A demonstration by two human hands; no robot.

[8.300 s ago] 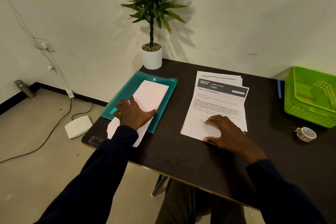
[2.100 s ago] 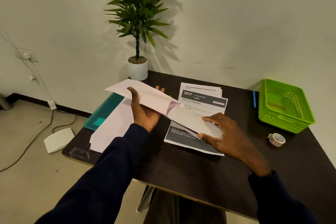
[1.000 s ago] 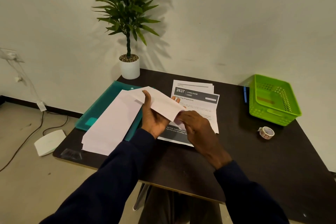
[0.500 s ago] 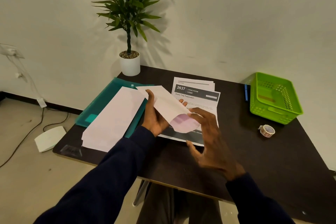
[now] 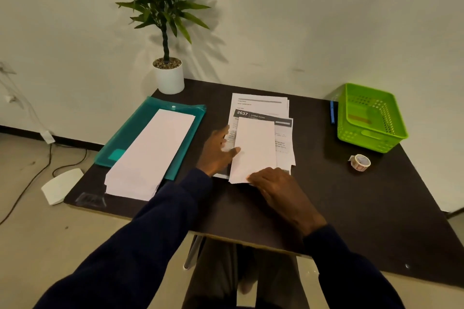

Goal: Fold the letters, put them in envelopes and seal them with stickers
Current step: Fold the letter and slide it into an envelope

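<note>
White paper envelope (image 5: 254, 148) lies flat on the stack of printed paper letters (image 5: 261, 104), mid dark worktop (image 5: 339, 195). L hand (image 5: 216, 153) rests at its left edge, fingers spread, thumb touching the paper. R hand (image 5: 273, 183) presses the near corner w/ relaxed fingers; neither grips. Pile of white envelopes (image 5: 150, 155) sits on a teal plastic folder (image 5: 130, 133) at left. Sticker roll (image 5: 359, 162) lies near the lime-green plastic basket (image 5: 371, 133) at right.
</note>
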